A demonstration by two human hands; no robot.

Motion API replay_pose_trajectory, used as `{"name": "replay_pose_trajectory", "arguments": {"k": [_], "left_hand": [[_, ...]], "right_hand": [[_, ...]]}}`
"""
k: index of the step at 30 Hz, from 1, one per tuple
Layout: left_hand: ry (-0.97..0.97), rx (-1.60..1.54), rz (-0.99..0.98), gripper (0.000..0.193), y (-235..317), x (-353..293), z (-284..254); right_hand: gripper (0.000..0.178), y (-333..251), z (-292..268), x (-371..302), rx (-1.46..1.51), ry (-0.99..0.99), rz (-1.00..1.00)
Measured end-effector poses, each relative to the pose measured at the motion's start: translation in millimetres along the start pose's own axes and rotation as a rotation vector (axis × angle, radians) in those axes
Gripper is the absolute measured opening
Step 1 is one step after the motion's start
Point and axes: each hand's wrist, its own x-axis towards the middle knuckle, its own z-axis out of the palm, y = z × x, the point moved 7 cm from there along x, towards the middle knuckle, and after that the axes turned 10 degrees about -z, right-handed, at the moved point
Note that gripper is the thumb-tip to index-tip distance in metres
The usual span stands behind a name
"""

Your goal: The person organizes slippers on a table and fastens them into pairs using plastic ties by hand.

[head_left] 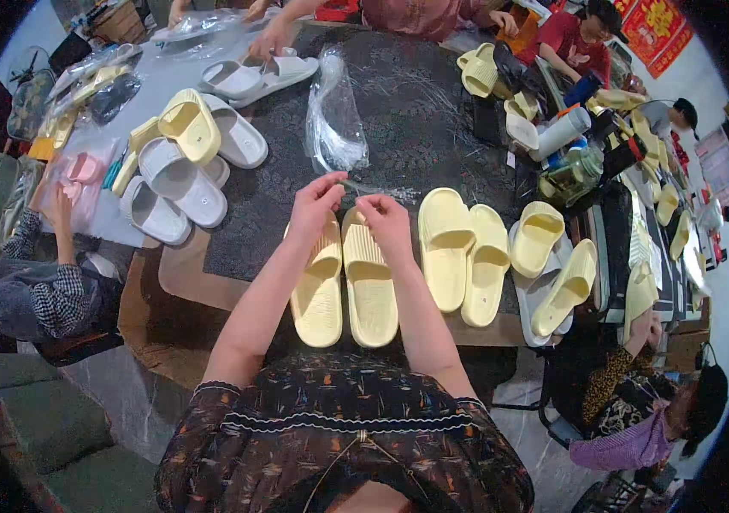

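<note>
Both my hands are raised over the far ends of a pair of yellow ridged slide sandals (371,308) at the table's near edge. My left hand (316,205) pinches with thumb and forefinger above the left sandal. Close beside it, my right hand (386,224) also pinches, above the right sandal. Whatever is between the fingertips is too thin and small to make out. Just beyond my hands lie loose clear plastic strands (386,190). A bundle of clear plastic (336,128) rests farther back.
To the right sit more yellow slides (447,256) and a pair (565,295) over grey ones. Grey and yellow slides (189,184) cluster at left. Bottles (563,132) stand at back right. Co-workers sit or stand around the dark-covered table (420,94); one's hand (272,41) touches grey slides (262,79).
</note>
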Motion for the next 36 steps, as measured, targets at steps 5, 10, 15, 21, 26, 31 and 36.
{"name": "replay_pose_trajectory", "arguments": {"k": [5,10,15,21,26,31,36], "left_hand": [[-0.01,0.009,-0.024,0.019,-5.0,2.9,-3.6],[0.014,0.066,-0.049,0.017,2.7,-4.2,3.2],[0.002,0.041,0.04,0.018,3.1,-2.6,3.0],[-0.025,0.022,0.022,0.018,2.7,-2.4,6.0],[-0.037,0.052,0.024,0.018,-3.8,1.6,0.8],[-0.047,0.06,0.04,0.015,-5.1,1.5,4.4],[-0.036,0.115,0.025,0.013,-0.3,-2.9,4.5]], "right_hand": [[0.017,2.0,3.7,2.9,-0.035,-0.012,-0.105],[0.016,6.6,0.8,3.7,0.018,0.0,-0.159],[0.014,4.5,2.7,2.6,0.029,0.002,-0.163],[0.014,0.2,3.3,2.4,0.076,-0.001,-0.178],[0.013,-5.2,3.4,0.4,0.021,0.015,-0.168],[0.014,4.7,0.6,0.2,0.069,0.005,-0.159],[0.011,-1.3,-0.5,-1.2,0.007,0.013,-0.143]]}}
